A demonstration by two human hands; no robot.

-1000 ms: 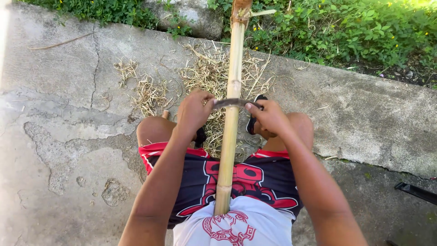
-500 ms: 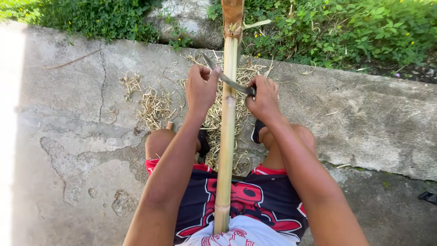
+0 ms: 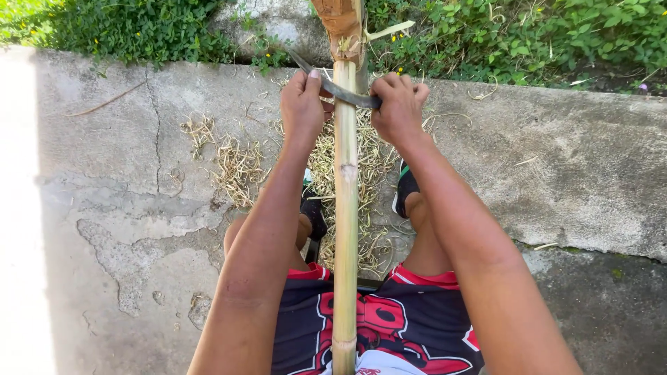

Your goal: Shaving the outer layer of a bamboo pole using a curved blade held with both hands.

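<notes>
A: Where did the bamboo pole (image 3: 345, 208) lie?

B: It ran straight up the middle of the view, from the person's lap, between the knees, out over the concrete slab (image 3: 139, 208). Its far end, browner and rougher, reached the green plants (image 3: 521, 35) beyond the slab's edge.

A: And the hands?

B: Both were far out along the pole, near that rough end. The left hand (image 3: 302, 104) sat just left of the pole, fingers curled shut around one end of a curved dark blade (image 3: 340, 89). The right hand (image 3: 398, 107) sat just right of the pole, fist closed on the blade's other end (the grip itself was hidden inside the fist). The blade crossed the pole, and its metal lay against the pole's upper face.

A: Tilt of the blade?

B: Its left end pointed up and away from the pole; the right end sat lower.

A: Anything under the pole?

B: A heap of pale dry shavings (image 3: 236, 163), spread on the slab to the pole's left and beneath it. Dark shoes (image 3: 405, 187) showed on either side of the pole, below the hands. Red-and-black shorts (image 3: 389, 326) framed the pole's near end.

A: Slab condition?

B: Cracked and patchy left of the pole.
</notes>
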